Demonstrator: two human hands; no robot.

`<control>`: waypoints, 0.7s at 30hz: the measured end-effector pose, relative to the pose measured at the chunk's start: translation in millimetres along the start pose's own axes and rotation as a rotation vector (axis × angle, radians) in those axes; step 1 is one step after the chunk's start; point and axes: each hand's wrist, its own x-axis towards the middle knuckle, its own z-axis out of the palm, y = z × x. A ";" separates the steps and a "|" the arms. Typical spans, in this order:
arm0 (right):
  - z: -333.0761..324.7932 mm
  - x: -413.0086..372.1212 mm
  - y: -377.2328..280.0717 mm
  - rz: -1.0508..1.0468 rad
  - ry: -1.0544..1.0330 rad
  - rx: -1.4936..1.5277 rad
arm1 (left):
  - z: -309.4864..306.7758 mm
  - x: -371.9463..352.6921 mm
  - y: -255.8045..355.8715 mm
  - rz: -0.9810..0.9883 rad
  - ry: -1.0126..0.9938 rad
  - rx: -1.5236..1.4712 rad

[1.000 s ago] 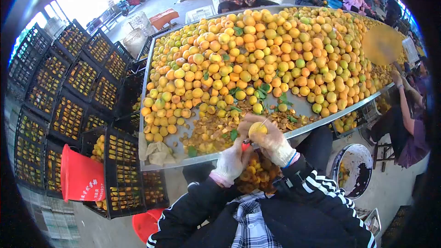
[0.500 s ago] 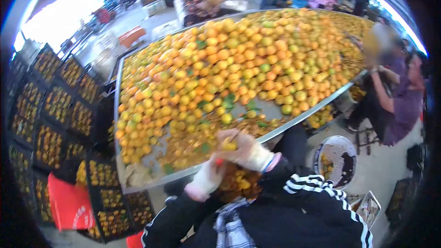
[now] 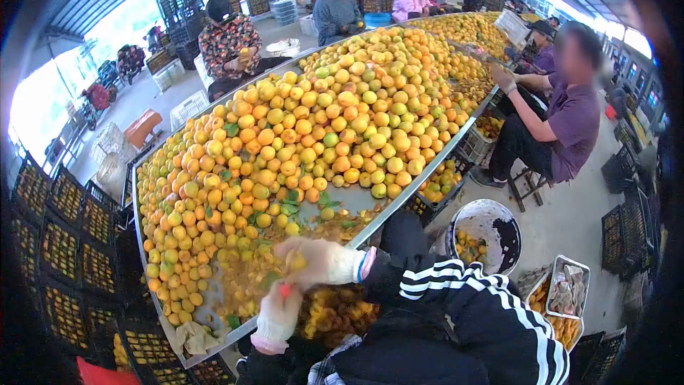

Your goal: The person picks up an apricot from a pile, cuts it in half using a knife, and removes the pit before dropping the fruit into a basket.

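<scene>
My right hand, in a white glove, is closed round a yellow apricot above the near edge of the metal-rimmed table. Just below and left of it, my left hand is gloved too, with its fingers closed on a small red object; motion blur hides its kind. A large heap of whole apricots covers the table beyond my hands. Nearer, small brownish-orange pieces and green leaves lie on the grey surface. Below my hands is a mass of orange fruit pieces.
A white bucket with fruit inside stands on the floor at right. Beyond it a person in purple sits on a stool. Stacked black crates of fruit line the left. Several other people sit along the far side.
The view has swung to the right and up, so the table and hands appear further left. My right hand still holds a yellow apricot, and my left hand stays close below it.
</scene>
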 end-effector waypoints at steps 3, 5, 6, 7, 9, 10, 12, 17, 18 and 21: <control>-21.3 5.1 2.2 0.287 0.054 0.325 | -2.6 -1.9 -15.1 0.018 0.323 -0.127; -16.8 17.2 39.5 -0.080 -0.307 0.520 | -7.3 -0.2 -11.5 0.031 0.338 -0.053; -0.1 -1.0 40.1 0.068 -0.214 0.667 | -6.4 2.3 -6.6 0.141 0.332 -0.012; 15.1 4.2 55.2 -0.444 -0.139 0.145 | -5.3 4.9 0.9 0.252 0.323 0.027; 48.8 7.1 53.0 -0.308 -0.242 0.648 | -7.0 9.7 18.2 0.294 0.244 0.167; 58.0 7.2 47.7 -0.118 -0.230 0.858 | -3.3 14.9 13.4 0.391 0.265 0.233; 54.9 6.1 48.5 -0.023 -0.248 0.742 | -1.4 18.2 5.5 0.499 0.239 0.265; 55.6 9.3 43.4 -0.179 -0.173 0.143 | 3.4 20.5 5.7 0.634 0.360 0.480; 56.5 12.1 43.9 -0.134 -0.229 0.176 | 1.8 18.2 13.0 0.638 0.354 0.476; 83.8 19.7 81.0 -0.405 -0.054 0.102 | -2.6 12.6 22.3 0.636 0.340 0.475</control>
